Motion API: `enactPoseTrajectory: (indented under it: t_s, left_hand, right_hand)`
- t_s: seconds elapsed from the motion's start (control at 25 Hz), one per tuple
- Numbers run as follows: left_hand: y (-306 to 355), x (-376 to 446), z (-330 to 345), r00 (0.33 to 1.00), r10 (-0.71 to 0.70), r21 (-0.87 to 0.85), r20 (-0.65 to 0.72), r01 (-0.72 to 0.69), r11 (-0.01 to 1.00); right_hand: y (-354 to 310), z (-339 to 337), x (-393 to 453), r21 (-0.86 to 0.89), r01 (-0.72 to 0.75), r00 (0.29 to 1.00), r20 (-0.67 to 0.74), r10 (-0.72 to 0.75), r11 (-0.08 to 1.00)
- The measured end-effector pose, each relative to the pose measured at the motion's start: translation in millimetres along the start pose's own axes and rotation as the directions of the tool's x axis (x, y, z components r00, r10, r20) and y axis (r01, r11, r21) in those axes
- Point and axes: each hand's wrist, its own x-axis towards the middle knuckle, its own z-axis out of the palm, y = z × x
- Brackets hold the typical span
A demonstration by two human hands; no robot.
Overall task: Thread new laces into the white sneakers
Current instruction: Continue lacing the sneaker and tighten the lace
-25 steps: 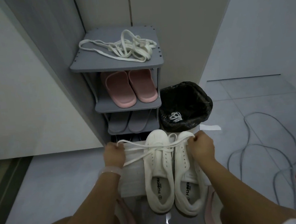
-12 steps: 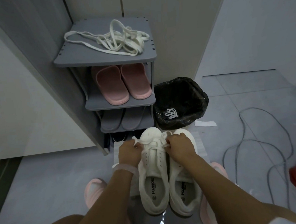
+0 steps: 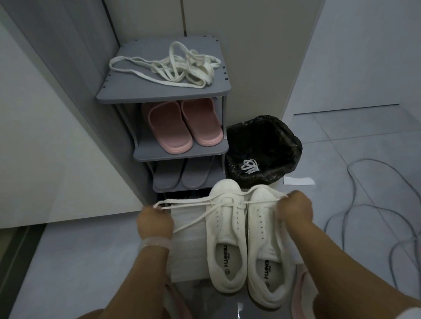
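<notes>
At lower centre, two white sneakers [image 3: 244,243] stand side by side on the floor. The left hand [image 3: 154,223] and right hand [image 3: 295,209] each pinch a lace [image 3: 189,200] end, pulled taut sideways from the left-hand sneaker. Spare laces [image 3: 174,65] lie on the shoe rack [image 3: 163,94] above.

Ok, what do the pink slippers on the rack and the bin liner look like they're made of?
Pink slippers: probably moulded foam or rubber, matte; smooth one-piece shape with no seams showing. Bin liner: thin black plastic film, glossy; crinkled, with small glints along its folds.
</notes>
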Motion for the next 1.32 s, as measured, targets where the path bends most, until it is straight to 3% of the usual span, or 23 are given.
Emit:
enactPoseTrajectory:
  t_s: [0.12, 0.24, 0.32, 0.36, 0.44, 0.48, 0.64, 0.72, 0.8, 0.88, 1.0, 1.08, 1.2, 1.32]
  left_hand:
    - [-8.6, 29.8, -26.7, 0.965, -0.216, -0.076, -0.151, 0.206, 0.976]
    - [-10.4, 52.9, -34.2, 0.931, -0.317, -0.223, -0.181, 0.275, 0.935]
    - [-0.3, 47.7, -25.5, 0.976, -0.205, -0.434, -0.069, 0.156, 0.887]
    - [9.7, 36.5, -19.4, 0.993, -0.111, -0.540, 0.046, 0.118, 0.833]
    - [25.6, 13.7, -4.2, 0.966, 0.041, -0.631, 0.255, 0.134, 0.764]
    - [28.7, 5.4, 6.5, 0.945, 0.078, -0.600, 0.318, 0.137, 0.788]
    - [21.7, -10.6, 46.7, 0.869, 0.167, -0.297, 0.466, -0.024, 0.955]
    - [18.0, -14.4, 57.9, 0.818, 0.263, -0.163, 0.511, -0.208, 0.964]
    - [18.4, -18.6, 63.3, 0.799, 0.334, -0.076, 0.500, -0.344, 0.936]
    - [18.3, -18.3, 65.1, 0.818, 0.331, -0.058, 0.471, -0.345, 0.937]
    - [14.1, -17.9, 62.3, 0.855, 0.224, -0.093, 0.469, -0.204, 0.975]
    - [11.4, -18.3, 60.2, 0.864, 0.167, -0.078, 0.474, -0.148, 0.986]
    - [8.3, -18.2, 61.8, 0.869, 0.178, -0.044, 0.462, -0.178, 0.983]
    - [7.3, -18.5, 64.4, 0.845, 0.243, -0.003, 0.476, -0.275, 0.962]
  right_hand:
    - [9.1, -18.0, 15.8, 0.110, -0.151, 0.984, -0.079, 0.160, 0.982]
    - [6.7, -21.3, 16.0, 0.224, -0.152, 0.978, -0.108, 0.180, 0.963]
    - [-4.1, -17.2, 10.0, 0.415, -0.089, 0.995, 0.000, 0.098, 0.905]
    - [-12.1, -15.6, 5.5, 0.566, -0.096, 0.994, 0.097, 0.049, 0.819]
    - [-28.0, -13.1, -1.8, 0.751, -0.169, 0.963, 0.263, -0.054, 0.638]
    - [-33.8, -8.9, -4.0, 0.746, -0.169, 0.953, 0.290, -0.085, 0.644]
    - [-33.0, 13.4, -5.4, 0.436, 0.085, 0.966, 0.184, -0.181, 0.896]
    - [-28.0, 18.9, -6.0, 0.222, 0.244, 0.915, 0.269, -0.299, 0.944]
    - [-26.2, 22.6, -5.6, -0.060, 0.476, 0.820, 0.391, -0.418, 0.877]
    - [-26.7, 25.4, -7.1, -0.273, 0.605, 0.764, 0.464, -0.448, 0.748]
    - [-24.6, 34.0, -14.9, -0.347, 0.656, 0.744, 0.447, -0.497, 0.670]
    - [-21.8, 37.6, -20.1, -0.322, 0.657, 0.747, 0.398, -0.532, 0.682]
    - [-22.6, 39.7, -19.5, -0.298, 0.600, 0.794, 0.337, -0.506, 0.742]
    - [-23.5, 38.6, -20.0, -0.377, 0.633, 0.773, 0.356, -0.525, 0.676]
